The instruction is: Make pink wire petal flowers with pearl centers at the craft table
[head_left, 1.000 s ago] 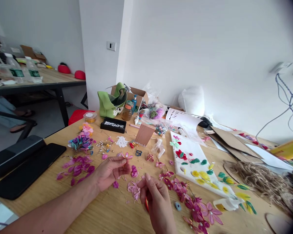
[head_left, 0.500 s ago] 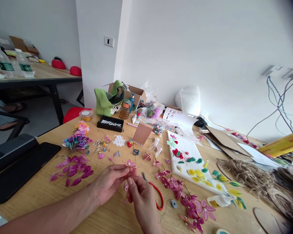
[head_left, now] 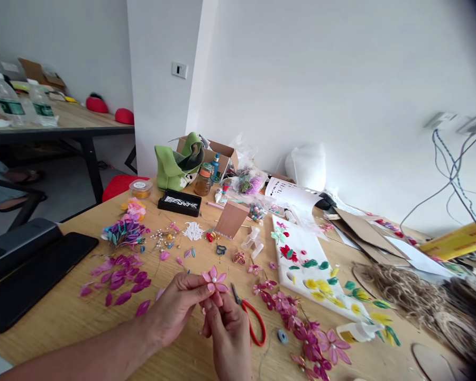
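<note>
A pink flower [head_left: 214,279] with a pale bead at its centre faces the camera. My left hand [head_left: 179,302] pinches it between thumb and fingers at its lower edge. Just below the bloom, my right hand [head_left: 227,327] is closed with thumb against fingers; the stem there is hidden by the fingers. Red-handled scissors [head_left: 256,324] lie beside my right hand. Loose magenta petals [head_left: 119,275] are spread left of my hands. Finished-looking magenta flowers [head_left: 307,336] trail along the table to the right, near a small grey spool [head_left: 282,336].
A white foam board [head_left: 301,254] holds yellow, green and red pieces. Behind stand a green bag [head_left: 170,166], a jar [head_left: 203,181] and a black tray [head_left: 179,202]. Twine [head_left: 400,288] lies at right, a black device [head_left: 43,275] at left. A person's feet show at far left.
The flower has turned from edge-on to facing the camera and moved slightly down and right. My fingers have shifted with it, and more of the scissors shows.
</note>
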{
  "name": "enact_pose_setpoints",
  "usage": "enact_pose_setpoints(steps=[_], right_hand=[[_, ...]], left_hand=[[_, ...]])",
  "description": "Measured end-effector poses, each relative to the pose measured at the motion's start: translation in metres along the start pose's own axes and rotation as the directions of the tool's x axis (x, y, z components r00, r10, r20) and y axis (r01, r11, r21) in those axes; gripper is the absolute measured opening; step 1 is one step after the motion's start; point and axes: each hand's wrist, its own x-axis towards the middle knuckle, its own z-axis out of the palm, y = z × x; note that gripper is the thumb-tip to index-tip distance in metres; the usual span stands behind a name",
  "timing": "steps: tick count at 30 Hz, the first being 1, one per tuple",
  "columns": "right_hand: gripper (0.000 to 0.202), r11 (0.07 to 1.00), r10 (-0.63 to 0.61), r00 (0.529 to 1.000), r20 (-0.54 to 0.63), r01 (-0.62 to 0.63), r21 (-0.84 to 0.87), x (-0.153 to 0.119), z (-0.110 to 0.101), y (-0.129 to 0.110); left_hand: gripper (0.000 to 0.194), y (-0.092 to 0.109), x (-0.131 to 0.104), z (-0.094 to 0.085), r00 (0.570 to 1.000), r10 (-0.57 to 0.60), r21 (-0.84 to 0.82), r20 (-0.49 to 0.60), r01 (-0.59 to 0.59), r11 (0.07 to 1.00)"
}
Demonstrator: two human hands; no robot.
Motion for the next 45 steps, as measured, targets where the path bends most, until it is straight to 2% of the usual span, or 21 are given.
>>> enact_pose_setpoints(steps=[6, 10, 15, 18, 20, 21, 22, 23, 25, 26, 27, 28, 30, 36, 39, 41, 43, 45], right_hand=[[0.037, 0.997, 0.021, 1.0, 0.024, -0.022, 0.078, 0.001, 0.003, 0.006], [0.035, 0.996, 0.078, 0.996, 0.05, -0.08, 0.049, 0.003, 0.004, 0.002], [0.03, 0.991, 0.137, 0.989, 0.062, -0.137, -0.002, 0.001, 0.006, -0.002], [0.026, 0.982, 0.173, 0.981, 0.087, -0.165, -0.097, 0.001, 0.003, -0.004], [0.025, 0.947, 0.168, 0.979, 0.112, -0.128, -0.295, 0.001, -0.003, -0.008], [0.025, 0.895, 0.148, 0.982, 0.117, -0.082, -0.439, 0.002, -0.008, -0.01], [0.023, 0.799, 0.121, 0.986, 0.112, -0.03, -0.601, 0.002, -0.013, -0.014], [0.021, 0.657, 0.081, 0.993, 0.089, 0.013, -0.754, 0.003, -0.019, -0.017], [0.016, 0.315, 0.065, 0.998, 0.001, -0.02, -0.949, 0.005, -0.032, -0.022], [0.014, 0.166, 0.076, 0.996, -0.036, -0.048, -0.985, 0.005, -0.038, -0.024], [0.012, 0.057, 0.099, 0.993, -0.056, -0.062, -0.996, 0.006, -0.044, -0.025], [0.012, -0.019, 0.134, 0.988, -0.079, -0.078, -0.997, 0.006, -0.05, -0.025], [0.012, -0.091, 0.2, 0.974, -0.103, -0.086, -0.992, 0.005, -0.059, -0.023], [0.017, -0.124, 0.22, 0.974, -0.056, -0.029, -0.992, 0.002, -0.078, -0.01], [0.026, -0.142, 0.238, 0.97, -0.052, -0.018, -0.99, 0.003, -0.08, -0.01], [0.025, -0.141, 0.22, 0.973, -0.074, -0.043, -0.989, 0.005, -0.079, -0.013], [0.019, -0.102, 0.183, 0.979, -0.092, -0.074, -0.992, 0.007, -0.078, -0.015], [0.014, 0.009, 0.148, 0.986, -0.082, -0.084, -0.996, 0.007, -0.077, -0.014]], left_hand=[[0.023, 0.0, 0.0, -0.003, 1.0, -0.031, -0.052, -0.003, 0.031, 0.998], [0.014, 0.001, 0.003, -0.01, 0.994, -0.056, -0.134, -0.09, 0.044, 0.99], [0.013, 0.004, 0.008, -0.01, 0.982, -0.091, -0.206, -0.164, 0.056, 0.977], [0.011, 0.004, 0.01, -0.011, 0.972, -0.104, -0.222, -0.212, 0.055, 0.973], [0.01, 0.003, 0.012, -0.013, 0.962, -0.101, -0.235, -0.253, 0.04, 0.971], [0.011, 0.003, 0.013, -0.014, 0.957, -0.096, -0.242, -0.272, 0.029, 0.97], [0.012, 0.003, 0.014, -0.016, 0.953, -0.088, -0.245, -0.289, 0.015, 0.969], [0.012, 0.003, 0.016, -0.018, 0.95, -0.078, -0.244, -0.302, 0.002, 0.97], [0.01, 0.004, 0.019, -0.022, 0.946, -0.06, -0.232, -0.319, -0.016, 0.973], [0.009, 0.004, 0.02, -0.024, 0.944, -0.057, -0.227, -0.325, -0.019, 0.974], [0.007, 0.005, 0.021, -0.025, 0.942, -0.055, -0.226, -0.331, -0.023, 0.974], [0.006, 0.005, 0.022, -0.026, 0.94, -0.055, -0.228, -0.336, -0.025, 0.973], [0.006, 0.007, 0.022, -0.027, 0.939, -0.057, -0.229, -0.339, -0.024, 0.973], [0.004, 0.012, 0.023, -0.025, 0.923, -0.076, -0.231, -0.376, -0.014, 0.973], [0.007, 0.012, 0.023, -0.026, 0.926, -0.045, -0.217, -0.375, -0.04, 0.975], [0.009, 0.012, 0.024, -0.029, 0.93, -0.013, -0.184, -0.367, -0.059, 0.981], [0.013, 0.013, 0.024, -0.031, 0.93, 0.026, -0.141, -0.366, -0.083, 0.987], [0.016, 0.014, 0.025, -0.031, 0.928, 0.058, -0.093, -0.369, -0.099, 0.991]])
